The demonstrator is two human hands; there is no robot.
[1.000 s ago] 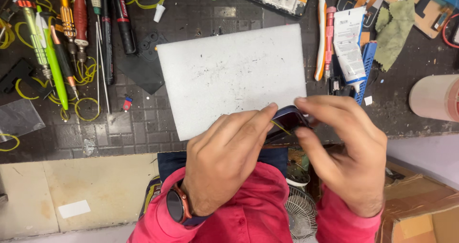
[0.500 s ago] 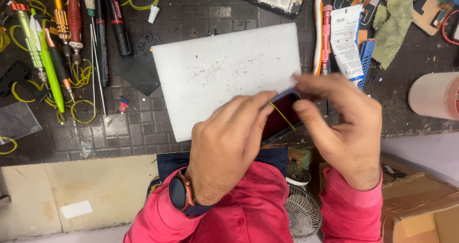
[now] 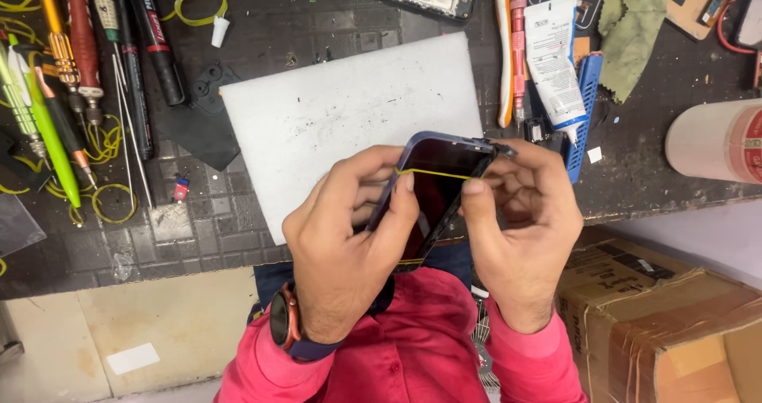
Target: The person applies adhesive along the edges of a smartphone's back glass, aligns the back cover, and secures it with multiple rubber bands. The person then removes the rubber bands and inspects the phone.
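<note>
Phone (image 3: 435,197) now raised and tilted, gripped by left hand (image 3: 349,244) and right hand (image 3: 520,220); yellow rubber band (image 3: 432,173) stretched across screen.

Bright, even overhead light; soft shadows under hands; sharp focus throughout, mild glare on white mat (image 3: 349,125).

phone (image 3: 435,193): showing a dark glossy screen inside a purple-blue frame
rubber band (image 3: 432,173): running yellow across the screen
pad (image 3: 333,117): lying white, speckled with dark bits
bench (image 3: 198,220): showing black with a square grid pattern
sleeves (image 3: 397,355): showing bright pink
watch (image 3: 284,324): sitting dark with a reddish rim
cloth (image 3: 631,30): lying olive green
box (image 3: 675,316): sitting brown, taped
</note>
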